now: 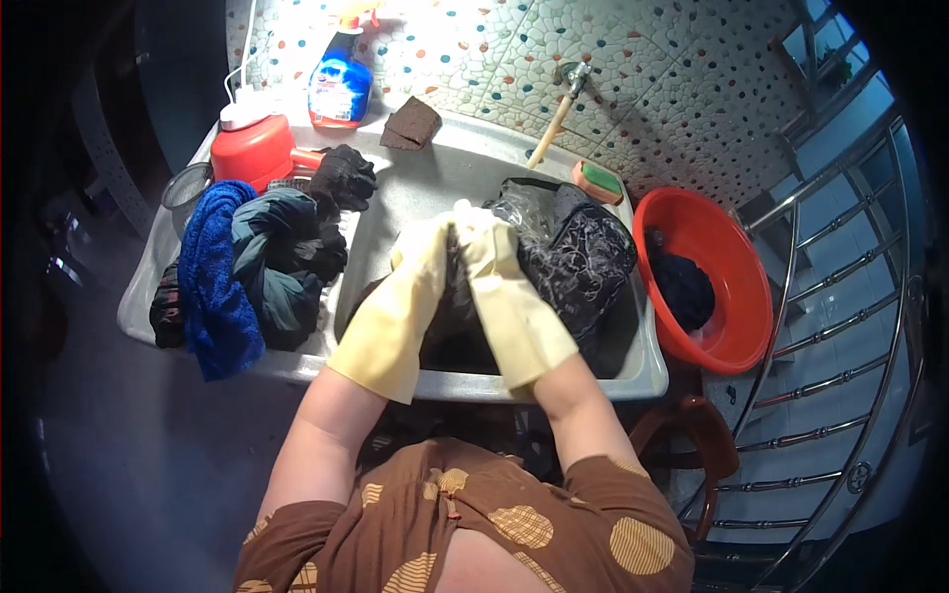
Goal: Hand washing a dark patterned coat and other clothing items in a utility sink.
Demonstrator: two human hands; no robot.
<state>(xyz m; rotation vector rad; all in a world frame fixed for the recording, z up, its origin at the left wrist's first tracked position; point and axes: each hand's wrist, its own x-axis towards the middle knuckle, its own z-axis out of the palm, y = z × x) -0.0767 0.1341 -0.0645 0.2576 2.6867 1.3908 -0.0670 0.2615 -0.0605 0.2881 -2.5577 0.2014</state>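
Both of my hands wear pale yellow rubber gloves and meet over the grey sink basin [395, 183]. My left hand [423, 245] and my right hand [486, 245] are closed side by side, thumbs near each other. A dark wet cloth [457, 296] runs between and under them; their grip on it is partly hidden by the gloves. White suds show at the fingertips. Right of my right hand, a heap of black patterned fabric [583, 242] lies in the basin, with a clear, shiny film-like patch [524, 212] on its upper left.
Left on the sink ledge are a blue towel [217, 287], dark clothes [282, 242], a red dipper [252, 153] and a blue spray bottle [339, 89]. Behind are a brown scrub pad [410, 125], a tap [573, 77] and a sponge [597, 182]. A red basin [736, 287] and metal railing [830, 326] stand right.
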